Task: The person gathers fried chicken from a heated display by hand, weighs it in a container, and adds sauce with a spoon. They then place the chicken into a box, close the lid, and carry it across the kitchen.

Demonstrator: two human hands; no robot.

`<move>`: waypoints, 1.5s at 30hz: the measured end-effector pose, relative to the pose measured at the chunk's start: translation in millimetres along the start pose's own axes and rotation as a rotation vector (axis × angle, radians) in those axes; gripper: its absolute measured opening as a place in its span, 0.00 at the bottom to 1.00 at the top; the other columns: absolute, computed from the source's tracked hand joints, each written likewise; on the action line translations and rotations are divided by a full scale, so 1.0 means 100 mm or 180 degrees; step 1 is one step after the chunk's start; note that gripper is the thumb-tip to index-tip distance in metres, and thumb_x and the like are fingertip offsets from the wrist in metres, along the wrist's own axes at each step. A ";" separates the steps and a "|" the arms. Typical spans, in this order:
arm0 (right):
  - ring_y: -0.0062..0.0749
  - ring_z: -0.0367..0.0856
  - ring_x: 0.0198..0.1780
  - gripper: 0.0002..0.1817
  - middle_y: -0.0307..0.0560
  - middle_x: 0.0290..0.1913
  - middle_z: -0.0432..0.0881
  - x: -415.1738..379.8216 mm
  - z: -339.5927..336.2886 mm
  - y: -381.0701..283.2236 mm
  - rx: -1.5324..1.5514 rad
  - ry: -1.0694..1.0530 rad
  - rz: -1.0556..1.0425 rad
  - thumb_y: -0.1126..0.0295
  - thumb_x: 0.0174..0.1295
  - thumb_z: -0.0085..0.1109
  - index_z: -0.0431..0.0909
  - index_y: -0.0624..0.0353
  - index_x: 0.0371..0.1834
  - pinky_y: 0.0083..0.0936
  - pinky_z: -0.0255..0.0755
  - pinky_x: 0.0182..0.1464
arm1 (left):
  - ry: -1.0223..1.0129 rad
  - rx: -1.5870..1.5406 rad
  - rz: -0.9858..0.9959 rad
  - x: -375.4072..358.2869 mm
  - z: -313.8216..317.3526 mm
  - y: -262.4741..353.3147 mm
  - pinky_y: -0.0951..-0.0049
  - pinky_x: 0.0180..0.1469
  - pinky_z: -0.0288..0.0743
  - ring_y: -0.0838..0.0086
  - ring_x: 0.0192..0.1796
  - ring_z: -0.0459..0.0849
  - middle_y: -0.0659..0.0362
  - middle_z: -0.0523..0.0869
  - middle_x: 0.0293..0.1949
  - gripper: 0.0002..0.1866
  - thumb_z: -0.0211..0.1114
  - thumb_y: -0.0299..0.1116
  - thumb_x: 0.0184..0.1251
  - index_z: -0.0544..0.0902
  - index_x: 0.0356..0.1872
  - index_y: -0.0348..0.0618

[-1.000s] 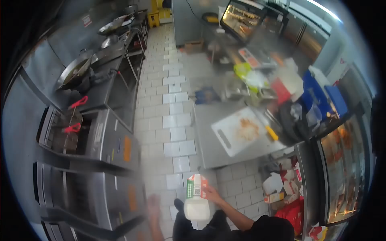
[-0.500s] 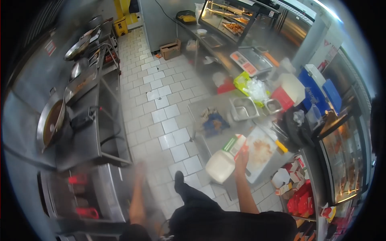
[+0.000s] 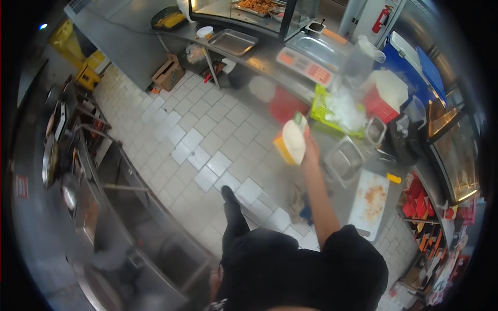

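Note:
My right hand point(image 3: 311, 149) is closed around the edge of a paper takeaway box point(image 3: 293, 142), white inside with yellow-orange and green on its outer sides. Hand and box are out over the left edge of the steel work table, above the tiled floor. Just right of them stands a steel pan point(image 3: 344, 159), with a lime-green basket point(image 3: 332, 111) of clear plastic bags behind it. Only a sliver of my left hand point(image 3: 214, 282) shows low beside my body, its fingers hidden.
A white cutting board point(image 3: 369, 202) with brown crumbs lies at the table's right. Beyond are a scale point(image 3: 305, 67), a steel tray point(image 3: 233, 42) and a glass display case with fried food point(image 3: 257, 6). Steel cooking counters line the left; a cardboard box point(image 3: 168, 72) sits on the floor.
My right hand has carried the takeaway box forward and away from the cutting board. My left hand has drawn down and back, mostly out of sight. The view has turned right.

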State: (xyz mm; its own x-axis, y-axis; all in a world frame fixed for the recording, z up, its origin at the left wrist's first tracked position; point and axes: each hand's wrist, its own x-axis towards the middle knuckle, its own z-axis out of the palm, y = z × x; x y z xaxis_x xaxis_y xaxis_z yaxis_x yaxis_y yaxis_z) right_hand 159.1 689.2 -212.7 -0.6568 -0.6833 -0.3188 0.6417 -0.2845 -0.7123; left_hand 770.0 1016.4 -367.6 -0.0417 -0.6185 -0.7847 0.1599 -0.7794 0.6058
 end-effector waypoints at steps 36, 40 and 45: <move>0.35 0.84 0.46 0.30 0.53 0.45 0.85 3.08 0.01 -1.12 -0.3845 0.2388 -0.1221 0.75 0.47 0.75 0.76 0.64 0.57 0.30 0.77 0.48 | -0.1614 0.3642 0.0992 4.98 4.70 7.58 0.72 0.45 0.75 0.72 0.45 0.83 0.56 0.84 0.48 0.24 0.61 0.49 0.71 0.77 0.58 0.44; 0.35 0.85 0.46 0.29 0.53 0.43 0.85 3.04 -0.04 -1.04 -0.4103 0.2503 -0.1147 0.75 0.48 0.75 0.76 0.65 0.56 0.29 0.77 0.48 | -0.1665 0.3718 0.1264 5.10 5.23 7.91 0.74 0.47 0.75 0.74 0.46 0.83 0.56 0.84 0.48 0.21 0.60 0.43 0.72 0.77 0.57 0.40; 0.37 0.85 0.46 0.30 0.52 0.44 0.86 3.10 -0.08 -1.18 -0.3917 0.2500 -0.0840 0.75 0.47 0.76 0.76 0.67 0.55 0.30 0.78 0.46 | -0.1651 0.3757 0.1294 5.27 5.50 8.09 0.75 0.51 0.76 0.73 0.48 0.84 0.54 0.84 0.49 0.17 0.59 0.37 0.73 0.77 0.57 0.39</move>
State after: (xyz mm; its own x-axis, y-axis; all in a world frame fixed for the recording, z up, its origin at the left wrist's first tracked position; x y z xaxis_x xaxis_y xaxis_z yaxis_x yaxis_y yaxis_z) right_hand -123.2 516.5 -232.2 -0.9963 -0.0603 -0.0618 0.0057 0.6688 -0.7434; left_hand 334.8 4.5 -218.7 -0.6010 -0.5858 -0.5437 -0.6752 0.0082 0.7376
